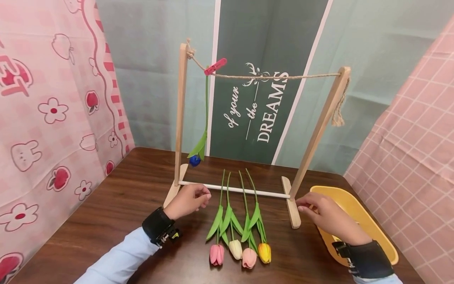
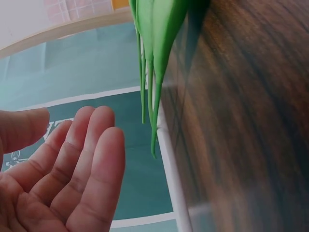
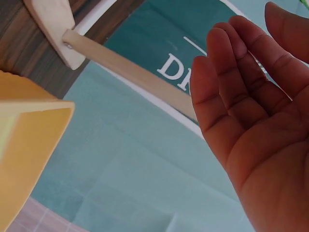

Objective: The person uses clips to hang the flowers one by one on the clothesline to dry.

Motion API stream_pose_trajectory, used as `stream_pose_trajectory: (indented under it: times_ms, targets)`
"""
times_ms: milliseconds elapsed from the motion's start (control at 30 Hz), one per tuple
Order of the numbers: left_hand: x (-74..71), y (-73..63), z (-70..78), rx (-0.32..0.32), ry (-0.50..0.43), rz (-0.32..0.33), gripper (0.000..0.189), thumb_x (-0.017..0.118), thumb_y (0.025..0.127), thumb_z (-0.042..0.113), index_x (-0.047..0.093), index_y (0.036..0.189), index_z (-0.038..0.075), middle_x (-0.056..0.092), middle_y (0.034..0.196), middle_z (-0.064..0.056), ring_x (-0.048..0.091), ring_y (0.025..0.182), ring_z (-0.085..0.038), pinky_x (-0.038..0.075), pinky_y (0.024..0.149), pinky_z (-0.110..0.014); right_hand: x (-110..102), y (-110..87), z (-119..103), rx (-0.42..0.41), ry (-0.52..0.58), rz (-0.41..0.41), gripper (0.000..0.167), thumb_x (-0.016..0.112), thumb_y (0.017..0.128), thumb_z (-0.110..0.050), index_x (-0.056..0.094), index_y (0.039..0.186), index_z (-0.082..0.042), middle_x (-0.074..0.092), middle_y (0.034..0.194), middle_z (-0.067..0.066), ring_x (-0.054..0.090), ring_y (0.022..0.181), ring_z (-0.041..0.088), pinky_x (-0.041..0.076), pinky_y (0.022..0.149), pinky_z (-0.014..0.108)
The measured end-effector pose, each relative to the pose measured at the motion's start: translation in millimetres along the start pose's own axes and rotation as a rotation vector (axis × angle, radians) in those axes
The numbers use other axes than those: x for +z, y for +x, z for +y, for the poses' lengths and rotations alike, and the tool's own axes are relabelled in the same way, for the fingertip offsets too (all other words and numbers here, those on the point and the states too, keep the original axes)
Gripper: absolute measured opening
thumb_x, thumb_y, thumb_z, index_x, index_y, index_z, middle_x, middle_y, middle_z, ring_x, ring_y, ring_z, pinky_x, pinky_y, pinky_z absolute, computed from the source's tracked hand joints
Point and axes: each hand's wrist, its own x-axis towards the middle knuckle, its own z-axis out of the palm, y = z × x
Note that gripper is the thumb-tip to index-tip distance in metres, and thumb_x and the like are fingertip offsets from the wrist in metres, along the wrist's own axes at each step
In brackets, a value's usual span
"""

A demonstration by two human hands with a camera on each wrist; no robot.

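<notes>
My left hand (image 1: 188, 200) hovers left of a row of artificial tulips, its fingers loosely bent around nothing. In that row lie a pink tulip (image 1: 216, 254), a white tulip (image 1: 235, 249), a pale pink tulip (image 1: 249, 258) and a yellow tulip (image 1: 264, 252), stems pointing away from me. The left wrist view shows the palm beside green leaves (image 2: 161, 36). Near the yellow tray (image 1: 379, 232) my right hand (image 1: 333, 215) is raised, relaxed and holding nothing. A blue tulip (image 1: 194, 159) hangs head down from the rope (image 1: 276, 77), clipped by a red clothespin (image 1: 215, 67).
A wooden frame has a left post (image 1: 181, 118), a right post (image 1: 319, 132) and a white bottom bar (image 1: 262, 192) beneath the stems. It stands on a dark wooden table (image 1: 117, 189). Pink cloth (image 1: 67, 142) lines the left side; a green backdrop (image 1: 241, 43) hangs behind.
</notes>
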Motion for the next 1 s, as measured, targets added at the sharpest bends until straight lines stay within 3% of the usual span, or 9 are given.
stream_pose_trajectory:
  times_ms: [133, 367, 567, 800, 1000]
  targets:
    - [1.7, 0.8, -4.2, -0.011, -0.005, 0.0, 0.011, 0.06, 0.098, 0.012, 0.065, 0.091, 0.004, 0.064, 0.074, -0.007, 0.066, 0.071, -0.032, 0.051, 0.053, -0.029, 0.9, -3.7, 5.0, 0.01, -0.007, 0.015, 0.014, 0.076, 0.083, -0.008, 0.071, 0.096, -0.01, 0.061, 0.085, -0.013, 0.056, 0.075, 0.005, 0.053, 0.064, 0.032]
    - [6.0, 2.7, -9.3, -0.023, -0.005, -0.012, 0.01, 0.06, 0.098, 0.012, 0.065, 0.091, 0.006, 0.064, 0.075, -0.007, 0.067, 0.072, -0.03, 0.053, 0.053, -0.033, 0.0, -10.5, 15.5, -0.044, -0.052, 0.091, 0.017, 0.078, 0.078, -0.003, 0.072, 0.092, -0.009, 0.06, 0.082, -0.013, 0.057, 0.072, 0.003, 0.052, 0.06, 0.03]
    - [8.6, 4.0, -14.5, -0.021, -0.007, -0.029, 0.013, 0.059, 0.098, 0.012, 0.065, 0.093, 0.001, 0.065, 0.075, -0.007, 0.066, 0.07, -0.027, 0.054, 0.054, -0.035, -1.7, -16.0, 29.2, -0.059, -0.063, 0.124, 0.017, 0.08, 0.075, 0.0, 0.072, 0.087, -0.009, 0.063, 0.08, -0.011, 0.058, 0.07, 0.004, 0.05, 0.056, 0.028]
    - [4.1, 3.9, -17.1, -0.027, -0.016, -0.014, 0.015, 0.06, 0.097, 0.012, 0.065, 0.097, -0.002, 0.065, 0.075, -0.008, 0.067, 0.07, -0.026, 0.053, 0.054, -0.032, -15.0, -16.7, 41.5, 0.031, -0.08, 0.071, 0.015, 0.078, 0.078, -0.002, 0.072, 0.091, -0.004, 0.064, 0.081, -0.008, 0.058, 0.072, 0.008, 0.051, 0.059, 0.03]
    - [3.6, 4.9, -17.7, -0.036, -0.027, -0.022, 0.016, 0.06, 0.098, 0.012, 0.064, 0.099, -0.004, 0.065, 0.077, -0.012, 0.067, 0.071, -0.027, 0.054, 0.054, -0.033, -30.8, -22.5, 58.5, 0.203, -0.122, -0.04, 0.02, 0.076, 0.083, -0.009, 0.07, 0.097, 0.003, 0.068, 0.084, 0.003, 0.063, 0.077, 0.023, 0.053, 0.067, 0.041]
